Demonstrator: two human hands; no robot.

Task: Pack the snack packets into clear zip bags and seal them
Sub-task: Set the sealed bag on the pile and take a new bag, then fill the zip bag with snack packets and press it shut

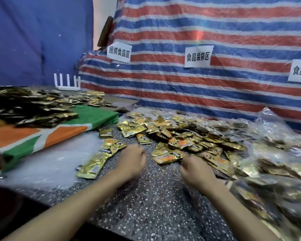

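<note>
A heap of small gold snack packets (179,134) lies loose on the speckled table (155,197). My left hand (131,160) hovers over the table with curled fingers and holds nothing; a stack of gold packets (98,159) lies just left of it. My right hand (195,168) is also curled with nothing in it, next to an orange-and-gold packet (167,156). Clear bags filled with packets (271,164) pile up on the right. A flat sheet of clear plastic (49,164) lies at the left; whether it is a zip bag I cannot tell.
A green, orange and white cloth (64,131) at the left carries a dark pile of more packets (28,105). A white rack (67,82) stands at the back. A striped tarp (198,23) with paper signs rises behind the table.
</note>
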